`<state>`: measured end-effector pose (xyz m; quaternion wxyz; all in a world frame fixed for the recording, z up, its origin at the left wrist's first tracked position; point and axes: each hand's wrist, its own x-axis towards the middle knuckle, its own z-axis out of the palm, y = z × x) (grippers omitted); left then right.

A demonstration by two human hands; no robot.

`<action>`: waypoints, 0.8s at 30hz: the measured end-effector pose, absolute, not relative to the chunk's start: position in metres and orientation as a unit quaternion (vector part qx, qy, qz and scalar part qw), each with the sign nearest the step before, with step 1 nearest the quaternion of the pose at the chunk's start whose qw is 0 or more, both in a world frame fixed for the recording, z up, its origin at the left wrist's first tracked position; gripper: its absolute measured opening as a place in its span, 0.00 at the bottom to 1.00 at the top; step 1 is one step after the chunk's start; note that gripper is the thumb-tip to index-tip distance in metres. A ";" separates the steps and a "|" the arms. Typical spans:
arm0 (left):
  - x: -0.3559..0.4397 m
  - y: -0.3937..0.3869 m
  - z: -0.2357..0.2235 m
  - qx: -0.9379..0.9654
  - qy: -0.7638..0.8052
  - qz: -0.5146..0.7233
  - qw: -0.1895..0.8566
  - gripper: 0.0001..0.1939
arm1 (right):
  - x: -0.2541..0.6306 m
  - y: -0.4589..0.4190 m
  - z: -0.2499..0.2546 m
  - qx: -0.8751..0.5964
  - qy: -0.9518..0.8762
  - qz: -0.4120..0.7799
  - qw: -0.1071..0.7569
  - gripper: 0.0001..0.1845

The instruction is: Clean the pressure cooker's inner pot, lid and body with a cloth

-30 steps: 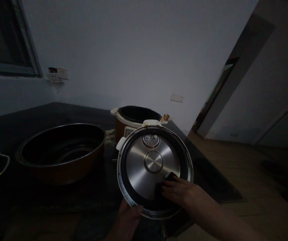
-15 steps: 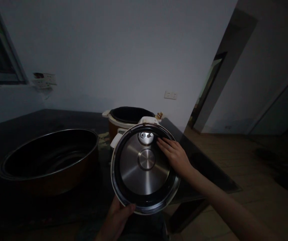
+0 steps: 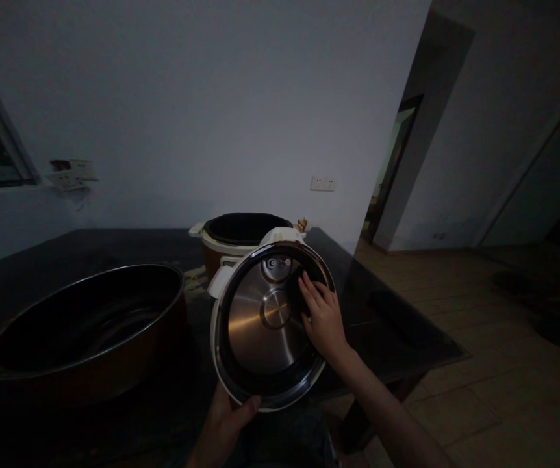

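Note:
A pressure cooker lid (image 3: pixel 255 325) is tilted up with its shiny metal underside towards me. My left hand (image 3: pixel 226 422) grips its lower rim, thumb on the near face and the other fingers hidden behind. Against the right part of the underside lies my right hand (image 3: pixel 325 318), fingers stretched out and pointing up-left. A dark patch by its fingertips may be a reflection; I cannot tell. Behind the lid stands the cooker body (image 3: pixel 212 257), uncovered, with a dark inside and a pale rim.
A large, dark oval pot (image 3: pixel 163 325) stands on the left of the dark table (image 3: pixel 128 244). Wall sockets (image 3: pixel 323 184) show behind, and more sockets (image 3: pixel 73 174) hang near the window. The table's right edge borders the tiled floor (image 3: pixel 455 286).
My right hand has slid inward and slightly down across the lid's underside, its fingers now pointing more upward. The lid has turned slightly. The whole view has shifted a little.

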<state>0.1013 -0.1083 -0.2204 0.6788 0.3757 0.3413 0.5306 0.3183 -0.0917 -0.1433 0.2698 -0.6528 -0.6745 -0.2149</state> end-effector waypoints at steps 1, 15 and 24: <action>0.102 -0.109 -0.220 0.375 0.339 0.529 0.682 0.36 | 0.318 -0.096 -0.149 -0.658 -0.671 -0.207 0.272 0.42; 0.108 -0.105 -0.222 0.406 0.343 0.507 0.679 0.37 | 0.288 -0.132 -0.210 -0.728 -0.621 -0.147 0.253 0.52; 0.114 -0.101 -0.216 0.369 0.334 0.503 0.707 0.38 | 0.282 -0.135 -0.217 -0.730 -0.611 -0.145 0.270 0.56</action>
